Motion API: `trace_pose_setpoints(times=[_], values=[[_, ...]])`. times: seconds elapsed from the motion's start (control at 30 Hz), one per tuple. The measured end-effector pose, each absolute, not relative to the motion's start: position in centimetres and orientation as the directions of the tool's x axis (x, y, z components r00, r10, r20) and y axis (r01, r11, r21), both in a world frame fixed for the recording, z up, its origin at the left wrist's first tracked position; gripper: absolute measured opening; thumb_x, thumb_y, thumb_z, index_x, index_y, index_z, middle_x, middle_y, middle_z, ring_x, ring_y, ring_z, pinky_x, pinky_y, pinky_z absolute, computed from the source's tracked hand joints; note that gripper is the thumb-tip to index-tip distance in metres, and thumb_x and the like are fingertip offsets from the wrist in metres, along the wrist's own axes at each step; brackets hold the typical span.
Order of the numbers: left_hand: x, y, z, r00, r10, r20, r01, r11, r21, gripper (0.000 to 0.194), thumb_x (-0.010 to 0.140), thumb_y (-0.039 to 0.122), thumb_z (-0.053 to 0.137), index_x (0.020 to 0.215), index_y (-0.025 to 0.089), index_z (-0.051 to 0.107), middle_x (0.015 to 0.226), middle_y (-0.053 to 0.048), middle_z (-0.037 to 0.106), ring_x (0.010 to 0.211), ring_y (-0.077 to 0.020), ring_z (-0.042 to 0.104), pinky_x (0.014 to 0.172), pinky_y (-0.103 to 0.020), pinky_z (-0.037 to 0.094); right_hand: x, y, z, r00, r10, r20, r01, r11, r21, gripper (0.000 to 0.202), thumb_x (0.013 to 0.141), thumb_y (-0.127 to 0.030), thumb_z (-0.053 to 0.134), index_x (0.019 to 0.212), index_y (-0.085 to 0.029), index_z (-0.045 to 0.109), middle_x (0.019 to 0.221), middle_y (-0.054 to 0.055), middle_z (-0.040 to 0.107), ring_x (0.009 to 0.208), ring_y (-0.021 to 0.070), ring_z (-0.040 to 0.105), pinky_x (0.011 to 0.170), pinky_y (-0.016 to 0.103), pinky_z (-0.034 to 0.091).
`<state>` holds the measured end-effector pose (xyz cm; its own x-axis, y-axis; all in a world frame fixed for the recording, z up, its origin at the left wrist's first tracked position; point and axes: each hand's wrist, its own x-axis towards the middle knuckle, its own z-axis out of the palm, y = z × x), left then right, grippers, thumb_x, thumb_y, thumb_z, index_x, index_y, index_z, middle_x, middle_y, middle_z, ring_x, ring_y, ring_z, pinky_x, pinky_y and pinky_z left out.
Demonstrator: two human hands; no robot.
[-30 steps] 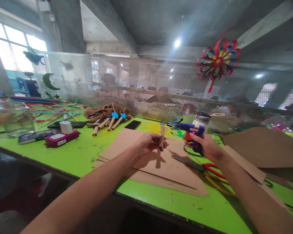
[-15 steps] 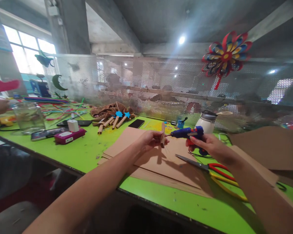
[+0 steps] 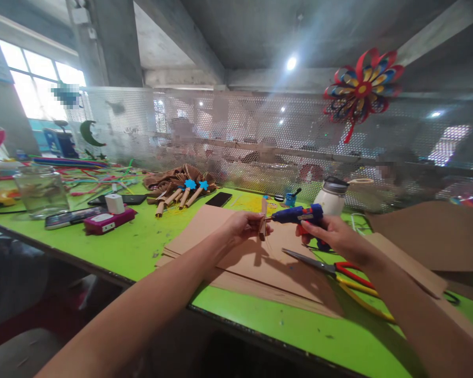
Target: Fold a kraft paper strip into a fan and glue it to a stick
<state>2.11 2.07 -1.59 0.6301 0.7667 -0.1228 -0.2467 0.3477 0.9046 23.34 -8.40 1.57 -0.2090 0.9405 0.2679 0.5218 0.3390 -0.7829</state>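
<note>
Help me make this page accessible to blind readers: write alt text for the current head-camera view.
A person's left hand holds a small brown piece upright while the right hand aims a blue glue gun at it, above brown sheets on a green table. Scissors lie nearby; brown tubes with blue shapes lie farther back.

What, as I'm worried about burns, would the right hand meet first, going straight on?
Probably the slim brown piece held in the left hand: the glue gun in the right hand points at it, though depth leaves contact unclear.
</note>
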Motion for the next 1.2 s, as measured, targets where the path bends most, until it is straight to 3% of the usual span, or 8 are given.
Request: trace_pose_setpoints(times=[0.37,1.2], values=[[2.13,2.12,-1.67,0.649,0.751,-0.123,-0.229,0.346,0.910,0.022,0.082,0.015,0.044,0.079,0.003,0.062,0.065,-0.012,0.066,0.064,-0.0189,0.065,0.066,-0.029,0.048,23.87,-7.94,1.17,-0.216,0.935,0.280,0.572,0.354,-0.740,0.038,0.084,-0.050,0.047,0.080,-0.014,0.061,0.068,0.005,0.059,0.065,0.0153,0.053,0.058,0.028,0.038],[2.05,2.32,-1.81,0.674,0.726,-0.138,-0.217,0.373,0.902,0.019,0.081,0.014,0.046,0.077,0.004,0.062,0.065,-0.012,0.066,0.063,-0.0196,0.066,0.067,-0.029,0.050,23.35,-8.50,1.52,-0.256,0.930,0.265,0.489,0.361,-0.794,0.037,0.082,-0.048,0.050,0.069,-0.014,0.057,0.065,0.004,0.055,0.058,0.0122,0.048,0.055,0.026,0.038]])
